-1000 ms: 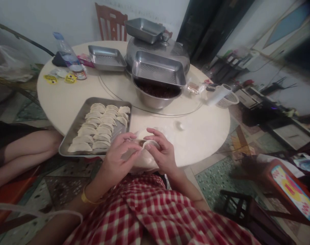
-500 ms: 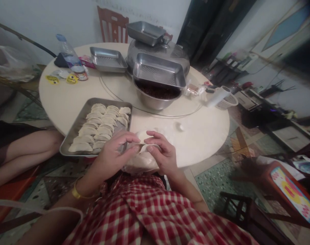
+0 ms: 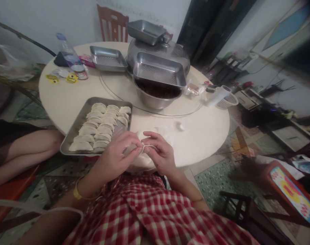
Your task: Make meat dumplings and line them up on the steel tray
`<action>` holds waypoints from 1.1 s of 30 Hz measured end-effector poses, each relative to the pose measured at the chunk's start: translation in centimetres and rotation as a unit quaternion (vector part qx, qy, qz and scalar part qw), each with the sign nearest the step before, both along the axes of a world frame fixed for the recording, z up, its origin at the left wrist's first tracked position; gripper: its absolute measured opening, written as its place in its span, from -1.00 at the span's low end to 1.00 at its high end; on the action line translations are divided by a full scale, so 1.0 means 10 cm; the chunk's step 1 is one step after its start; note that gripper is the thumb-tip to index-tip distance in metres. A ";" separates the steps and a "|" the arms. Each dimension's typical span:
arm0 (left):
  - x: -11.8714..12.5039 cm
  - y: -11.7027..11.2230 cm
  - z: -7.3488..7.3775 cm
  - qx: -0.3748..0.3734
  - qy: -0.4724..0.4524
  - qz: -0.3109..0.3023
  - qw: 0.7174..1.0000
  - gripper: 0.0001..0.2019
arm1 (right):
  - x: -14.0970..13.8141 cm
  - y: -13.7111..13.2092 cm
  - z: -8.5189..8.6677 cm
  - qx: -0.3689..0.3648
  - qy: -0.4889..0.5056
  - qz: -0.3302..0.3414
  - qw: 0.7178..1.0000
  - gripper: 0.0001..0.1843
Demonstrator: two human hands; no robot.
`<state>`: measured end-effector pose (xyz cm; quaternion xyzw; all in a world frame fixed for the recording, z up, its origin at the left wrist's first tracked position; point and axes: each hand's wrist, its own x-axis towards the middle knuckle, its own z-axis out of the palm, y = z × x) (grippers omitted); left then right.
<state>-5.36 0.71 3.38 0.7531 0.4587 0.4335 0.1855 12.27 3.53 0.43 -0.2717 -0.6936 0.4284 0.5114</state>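
My left hand [image 3: 116,156] and my right hand [image 3: 161,154] meet at the near edge of the round table [image 3: 195,136]. Both pinch a folded dumpling [image 3: 148,147] between fingertips and thumbs, so both hands are closed on it. Under the hands lies a pale pile of dough wrappers [image 3: 156,133]. Just left of my left hand stands a metal tray [image 3: 75,131] with several finished dumplings [image 3: 99,126] in rows.
A steel bowl of dark filling [image 3: 157,92] with a metal pan [image 3: 158,70] on top sits mid-table. Behind are another pan [image 3: 107,58], a domed lid [image 3: 157,51], a bottle [image 3: 68,51] and a small basket [image 3: 228,99]. Another person's legs [image 3: 24,149] are at the left.
The dumpling's open edge has been pressed closed; my fingertips have drawn together on its seam. The hands stay in the same place.
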 end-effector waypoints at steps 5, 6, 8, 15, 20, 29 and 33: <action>0.04 -0.04 -0.06 -0.027 -0.011 0.054 0.998 -0.91 | 0.01 0.01 -0.01 0.009 0.008 0.011 1.000 -0.85; 0.05 -0.04 -0.08 -0.030 -0.015 0.068 0.997 -0.92 | 0.01 0.01 -0.01 0.013 0.008 0.012 1.000 -0.85; 0.06 -0.05 -0.11 -0.021 -0.026 0.078 0.996 -0.91 | 0.01 0.01 -0.02 0.024 0.002 0.010 1.000 -0.87; 0.06 -0.05 -0.11 -0.030 -0.076 0.042 0.996 -0.91 | -0.01 0.02 0.00 0.023 0.004 0.005 1.000 -0.94; 0.04 -0.05 -0.08 -0.074 -0.111 0.015 0.991 -0.87 | -0.01 0.02 0.00 0.028 -0.002 -0.029 0.999 -0.94; -0.01 -0.07 -0.15 -0.134 -0.125 0.070 0.981 -0.87 | -0.04 0.02 0.01 0.091 -0.026 -0.063 0.994 -0.88; -0.04 -0.08 -0.13 -0.124 -0.067 0.076 0.987 -0.87 | -0.04 0.01 0.00 0.100 -0.037 -0.081 0.991 -0.89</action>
